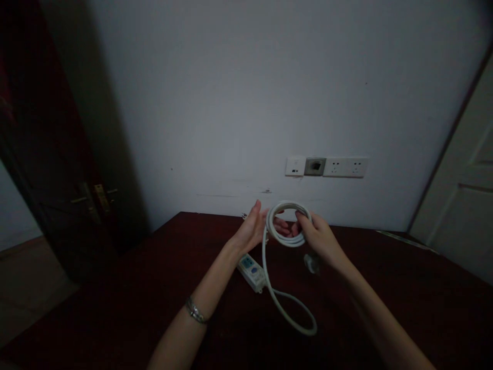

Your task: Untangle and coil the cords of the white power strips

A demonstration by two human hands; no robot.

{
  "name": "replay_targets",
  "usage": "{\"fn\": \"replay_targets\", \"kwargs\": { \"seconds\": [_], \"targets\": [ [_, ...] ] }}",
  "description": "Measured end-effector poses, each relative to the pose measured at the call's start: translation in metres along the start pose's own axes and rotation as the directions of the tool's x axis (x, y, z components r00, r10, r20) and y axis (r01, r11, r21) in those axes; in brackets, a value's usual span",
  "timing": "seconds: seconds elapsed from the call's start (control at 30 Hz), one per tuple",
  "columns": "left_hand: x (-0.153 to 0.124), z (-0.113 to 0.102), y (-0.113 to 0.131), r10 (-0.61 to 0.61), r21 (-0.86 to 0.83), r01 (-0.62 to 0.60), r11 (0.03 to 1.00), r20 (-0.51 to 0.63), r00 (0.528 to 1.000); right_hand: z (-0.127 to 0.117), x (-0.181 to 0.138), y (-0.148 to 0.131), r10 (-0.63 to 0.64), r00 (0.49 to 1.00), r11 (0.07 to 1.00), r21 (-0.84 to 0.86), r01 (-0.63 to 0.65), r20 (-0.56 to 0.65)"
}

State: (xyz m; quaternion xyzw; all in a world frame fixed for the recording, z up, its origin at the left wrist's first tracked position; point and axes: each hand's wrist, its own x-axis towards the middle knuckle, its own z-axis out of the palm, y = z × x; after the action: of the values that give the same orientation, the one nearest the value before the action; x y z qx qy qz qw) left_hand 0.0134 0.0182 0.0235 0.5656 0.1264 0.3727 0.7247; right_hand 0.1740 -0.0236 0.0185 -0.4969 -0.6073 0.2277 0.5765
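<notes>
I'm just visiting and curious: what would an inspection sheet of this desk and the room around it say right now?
Surface: dark reddish-brown table, dimly lit.
Job's things: white cable coil held up between both hands; white power strip lying on the table.
Clutter: small pale object under the right wrist, too dim to identify.
Hands: left hand open-palmed against the coil; right hand with fingers pinching the coil.
Cables: loose cable loop trailing from the coil to the strip.
Surroundings: white wall, wall sockets, dark door on the left, pale door on the right.

dark red table | bears power strip, cable loop, perhaps plug
</notes>
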Motion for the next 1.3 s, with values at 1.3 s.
{"fn": "replay_targets", "kwargs": {
  "seconds": [1.3],
  "targets": [
    [0.02,0.001,-0.036,0.375,0.254,-0.277,0.927,-0.563,0.737,0.023,-0.016,-0.014,0.338,0.885,0.915,0.106,-0.388,0.322]
  ]
}}
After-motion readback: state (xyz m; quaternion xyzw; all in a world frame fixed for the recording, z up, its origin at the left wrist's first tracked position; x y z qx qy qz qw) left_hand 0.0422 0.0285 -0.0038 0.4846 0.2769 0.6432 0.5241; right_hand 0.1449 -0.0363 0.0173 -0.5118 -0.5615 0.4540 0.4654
